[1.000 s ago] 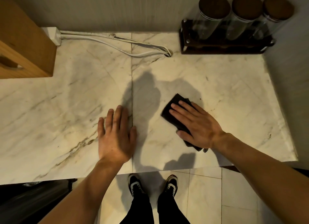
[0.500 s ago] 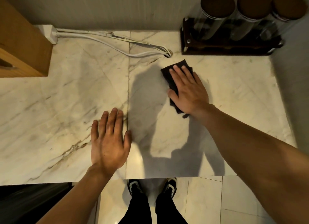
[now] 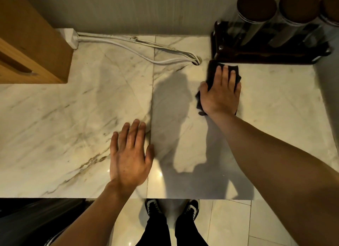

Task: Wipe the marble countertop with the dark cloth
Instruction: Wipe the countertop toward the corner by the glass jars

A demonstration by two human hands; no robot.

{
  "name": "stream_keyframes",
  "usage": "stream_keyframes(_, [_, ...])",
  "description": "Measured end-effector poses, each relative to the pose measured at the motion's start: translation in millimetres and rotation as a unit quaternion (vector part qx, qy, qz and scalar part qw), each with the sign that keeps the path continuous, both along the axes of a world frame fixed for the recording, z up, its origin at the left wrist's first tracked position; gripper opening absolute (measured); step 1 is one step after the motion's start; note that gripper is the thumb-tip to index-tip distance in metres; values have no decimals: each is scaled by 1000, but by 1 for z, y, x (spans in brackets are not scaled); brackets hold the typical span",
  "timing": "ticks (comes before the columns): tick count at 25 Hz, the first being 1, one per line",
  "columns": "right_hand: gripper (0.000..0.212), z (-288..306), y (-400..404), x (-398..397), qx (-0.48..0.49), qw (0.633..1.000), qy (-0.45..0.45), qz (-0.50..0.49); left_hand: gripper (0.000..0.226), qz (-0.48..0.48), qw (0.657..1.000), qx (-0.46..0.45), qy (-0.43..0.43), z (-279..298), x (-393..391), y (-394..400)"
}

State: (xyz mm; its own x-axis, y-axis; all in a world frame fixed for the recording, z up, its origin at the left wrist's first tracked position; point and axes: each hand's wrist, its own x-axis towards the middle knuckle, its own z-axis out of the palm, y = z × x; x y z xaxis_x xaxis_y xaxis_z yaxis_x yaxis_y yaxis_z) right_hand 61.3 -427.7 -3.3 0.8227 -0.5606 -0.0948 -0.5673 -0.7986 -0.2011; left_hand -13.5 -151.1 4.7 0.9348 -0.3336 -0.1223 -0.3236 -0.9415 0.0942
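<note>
The dark cloth [image 3: 212,69] lies flat on the white marble countertop [image 3: 73,121], far right of the seam, just in front of the jar rack. My right hand [image 3: 221,93] presses down on the cloth with its fingers spread over it, so most of the cloth is hidden. My left hand [image 3: 130,154] rests flat and empty on the marble near the front edge, its thumb at the seam between the two slabs.
A dark wooden rack [image 3: 266,53] with three brown-lidded glass jars [image 3: 256,12] stands at the back right. White cables [image 3: 137,47] run along the back from a power strip [image 3: 70,38] into a hole. A wooden box [image 3: 31,43] occupies the back left.
My right hand has slid the cloth away from me, from mid-counter up to the base of the jar rack. My left hand has stayed flat in about the same spot.
</note>
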Motion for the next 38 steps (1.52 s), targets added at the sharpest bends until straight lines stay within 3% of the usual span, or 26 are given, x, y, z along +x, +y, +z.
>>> stream_keyframes(8, [69, 2, 25, -59, 3, 995, 1, -105, 63, -2, 1000, -24, 5, 1, 0, 1])
stream_keyframes(19, [67, -2, 57, -154, -15, 994, -17, -111, 67, -19, 1000, -14, -10, -5, -3, 4])
stream_keyframes(33, [68, 0, 34, -230, -41, 996, 10, 77, 57, -29, 999, -40, -20, 14, -3, -17])
stream_keyframes(38, [67, 6, 3, -240, -56, 977, 27, 206, 57, -122, 990, -73, -24, 16, -19, -65])
